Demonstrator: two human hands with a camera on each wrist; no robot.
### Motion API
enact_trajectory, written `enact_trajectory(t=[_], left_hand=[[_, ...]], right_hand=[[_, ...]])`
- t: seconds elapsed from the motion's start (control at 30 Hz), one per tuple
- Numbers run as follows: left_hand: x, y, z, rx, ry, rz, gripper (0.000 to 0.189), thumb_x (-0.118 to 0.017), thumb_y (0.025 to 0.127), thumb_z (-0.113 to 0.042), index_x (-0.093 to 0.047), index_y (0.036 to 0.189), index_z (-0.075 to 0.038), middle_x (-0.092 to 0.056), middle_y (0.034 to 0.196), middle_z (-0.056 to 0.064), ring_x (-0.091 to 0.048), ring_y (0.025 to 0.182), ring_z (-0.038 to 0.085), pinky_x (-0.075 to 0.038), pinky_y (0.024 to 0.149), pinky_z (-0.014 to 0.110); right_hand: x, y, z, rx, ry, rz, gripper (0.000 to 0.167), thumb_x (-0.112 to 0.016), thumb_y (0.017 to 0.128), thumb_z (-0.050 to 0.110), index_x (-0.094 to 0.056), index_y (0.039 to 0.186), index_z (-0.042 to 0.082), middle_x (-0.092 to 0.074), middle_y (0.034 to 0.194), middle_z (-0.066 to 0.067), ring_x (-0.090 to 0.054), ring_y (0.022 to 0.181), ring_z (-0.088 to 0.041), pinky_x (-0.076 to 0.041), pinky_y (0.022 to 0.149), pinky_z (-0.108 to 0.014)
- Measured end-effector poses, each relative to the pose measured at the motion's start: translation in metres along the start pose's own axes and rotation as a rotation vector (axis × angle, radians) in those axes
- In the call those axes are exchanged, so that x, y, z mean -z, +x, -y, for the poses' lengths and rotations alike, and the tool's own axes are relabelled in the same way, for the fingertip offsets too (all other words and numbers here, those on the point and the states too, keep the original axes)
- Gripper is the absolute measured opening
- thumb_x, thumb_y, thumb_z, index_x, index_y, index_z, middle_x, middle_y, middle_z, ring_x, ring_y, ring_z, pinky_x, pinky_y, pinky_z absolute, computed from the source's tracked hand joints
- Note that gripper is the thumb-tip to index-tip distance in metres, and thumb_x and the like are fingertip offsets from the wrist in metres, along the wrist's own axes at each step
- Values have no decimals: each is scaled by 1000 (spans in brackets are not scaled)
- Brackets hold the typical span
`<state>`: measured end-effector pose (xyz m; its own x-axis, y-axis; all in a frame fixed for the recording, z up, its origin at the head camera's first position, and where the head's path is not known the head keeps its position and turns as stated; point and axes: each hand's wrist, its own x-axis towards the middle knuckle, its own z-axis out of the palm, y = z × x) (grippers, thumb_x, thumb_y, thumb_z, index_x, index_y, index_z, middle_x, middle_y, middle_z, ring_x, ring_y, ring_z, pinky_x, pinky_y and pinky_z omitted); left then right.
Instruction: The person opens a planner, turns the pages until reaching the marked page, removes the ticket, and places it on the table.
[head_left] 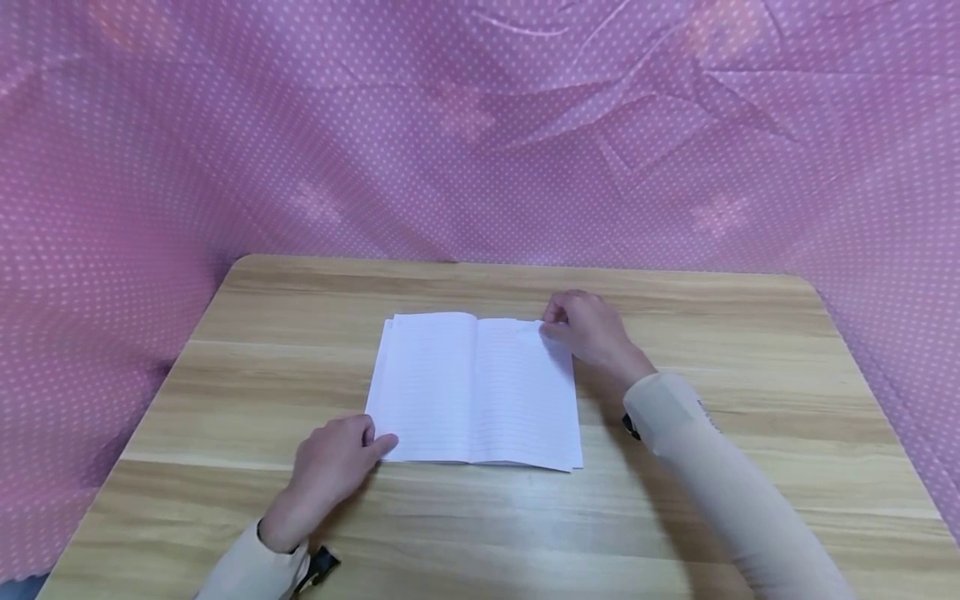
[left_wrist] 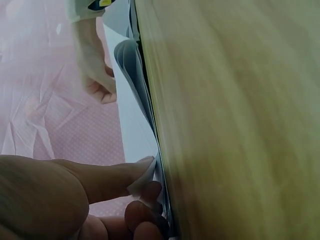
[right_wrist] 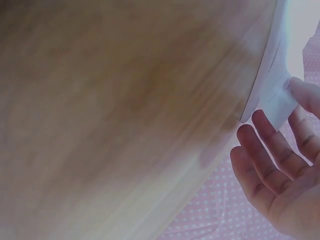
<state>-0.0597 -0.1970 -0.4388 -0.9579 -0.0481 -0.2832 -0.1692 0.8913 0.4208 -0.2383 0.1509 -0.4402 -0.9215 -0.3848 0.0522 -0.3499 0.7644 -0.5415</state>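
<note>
A notebook (head_left: 517, 392) with white lined pages lies open on the wooden table, its fold running from the far edge to the near one. My left hand (head_left: 337, 454) is at the near left corner, where thumb and fingers pinch a page corner (left_wrist: 142, 182) that bends up. At the far right corner my right hand (head_left: 592, 329) holds a page (right_wrist: 280, 102) between thumb and forefinger, its other fingers spread loosely below. Pages bulge along the near edge in the left wrist view. How many sheets each hand pinches cannot be told.
The wooden table (head_left: 255, 375) has rounded far corners and extends around the notebook on every side. Behind it and along both sides hangs a pink dotted cloth (head_left: 480, 167) with creases. Both forearms wear light sleeves (head_left: 720, 467), with a dark strap piece (head_left: 318, 568) at the left wrist.
</note>
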Motion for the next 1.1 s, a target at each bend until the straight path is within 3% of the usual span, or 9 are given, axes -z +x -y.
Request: enact_trajectory(t=[0.17,0.23,0.37,0.5,0.7,0.83,1.1], left_hand=[[0,0,4,16,-11,9,37,-76,103,-36,-59,79,-13,-52,68,1,-49,63,21,-36,61,36],[1,0,5,16,-7,6,37,-77,102,-37,-60,80,-13,-53,69,1,-50,63,21,-36,61,36],[0,1,7,14,-1,-2,36,-78,100,-38,-62,80,-13,-54,70,0,-51,63,21,-37,61,36],[0,1,8,22,-9,3,37,-79,100,-39,-62,80,-13,-54,69,0,-51,62,21,-37,61,36],[-1,2,7,32,-10,4,37,-80,99,-40,-62,80,-13,-54,70,1,-51,63,21,-37,61,36],[0,2,6,34,-10,4,37,-81,98,-40,-62,80,-13,-54,70,1,-51,63,21,-37,61,36],[2,3,3,46,9,17,38,-81,99,-40,-63,81,-12,-54,71,2,-51,64,22,-37,62,36]], right_hand=[[1,-1,-2,6,53,-4,10,-80,100,18,-73,97,11,-72,95,-4,-64,88,-24,-54,85,-44],[1,-1,-2,13,76,-15,11,-80,100,19,-73,98,10,-69,97,-5,-61,92,-26,-50,100,-50],[2,0,0,33,137,-36,11,-81,98,18,-74,97,10,-68,98,-6,-59,97,-27,-47,106,-52],[2,2,2,28,222,-27,9,-78,101,17,-73,100,10,-72,98,-6,-63,89,-25,-54,84,-43],[4,6,9,0,335,-26,15,-73,105,19,-71,116,8,-71,108,-11,-62,92,-27,-50,80,-41],[8,11,16,-11,470,-4,19,-70,107,15,-71,124,6,-68,110,-14,-63,96,-28,-52,82,-41],[10,21,31,-55,862,100,21,-59,108,5,-69,123,-6,-71,118,-11,-65,96,-20,-57,82,-35]])
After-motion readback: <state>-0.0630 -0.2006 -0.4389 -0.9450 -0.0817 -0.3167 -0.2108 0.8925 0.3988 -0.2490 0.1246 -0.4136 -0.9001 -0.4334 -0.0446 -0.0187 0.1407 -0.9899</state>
